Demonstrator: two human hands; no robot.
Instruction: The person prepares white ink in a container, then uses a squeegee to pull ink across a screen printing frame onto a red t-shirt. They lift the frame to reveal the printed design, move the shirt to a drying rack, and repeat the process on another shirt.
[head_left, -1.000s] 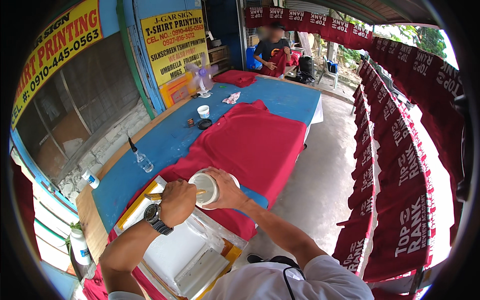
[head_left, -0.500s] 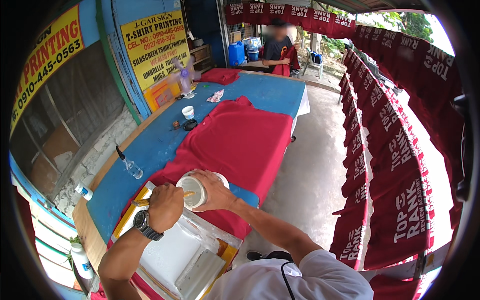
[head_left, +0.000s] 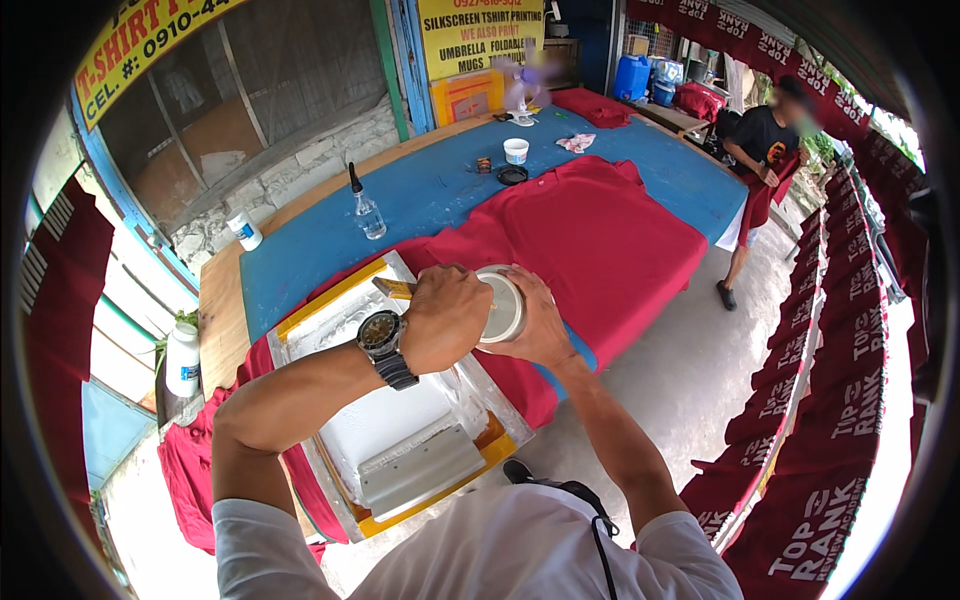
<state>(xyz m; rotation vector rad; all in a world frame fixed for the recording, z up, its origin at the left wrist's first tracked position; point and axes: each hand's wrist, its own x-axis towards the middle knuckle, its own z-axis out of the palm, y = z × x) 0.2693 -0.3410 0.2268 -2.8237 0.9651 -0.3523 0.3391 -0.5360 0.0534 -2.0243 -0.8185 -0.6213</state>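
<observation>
Two hands meet over a printing screen. The right hand is curled around a white tub and holds it tipped on its side. The left hand is closed tight on a wooden stick that pokes out to the left, and it has a wristwatch on. The tub is just above the yellow screen frame, which lies on the blue counter. A grey squeegee rests in the white ink inside the frame. Red shirts are spread on the counter. A clear bottle stands further back. Another person stands well away.
</observation>
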